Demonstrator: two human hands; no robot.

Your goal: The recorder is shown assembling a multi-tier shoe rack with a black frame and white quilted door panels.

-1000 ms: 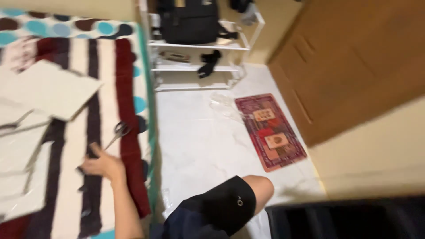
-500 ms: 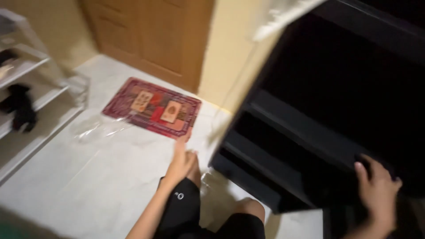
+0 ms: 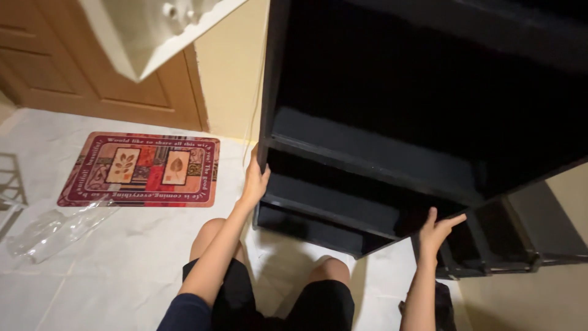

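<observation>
A tall black shelf unit (image 3: 380,141) stands in front of me on the white floor, its open front showing several dark shelves. My left hand (image 3: 255,178) grips the unit's left side edge low down. My right hand (image 3: 438,228) holds the front edge of a lower shelf near the unit's right side, fingers wrapped over it. My bare knees (image 3: 208,236) and black shorts show below, close to the unit's base.
A red doormat (image 3: 141,170) with leaf pictures lies on the floor at left. Crumpled clear plastic wrap (image 3: 58,224) lies near it. A wooden door (image 3: 92,67) stands behind, and a white panel (image 3: 153,30) juts in at the top.
The view swung from the striped bed and white rack to the black shelf unit. My left hand rose from my knee to the unit's left edge; my right hand shifted along the shelf.
</observation>
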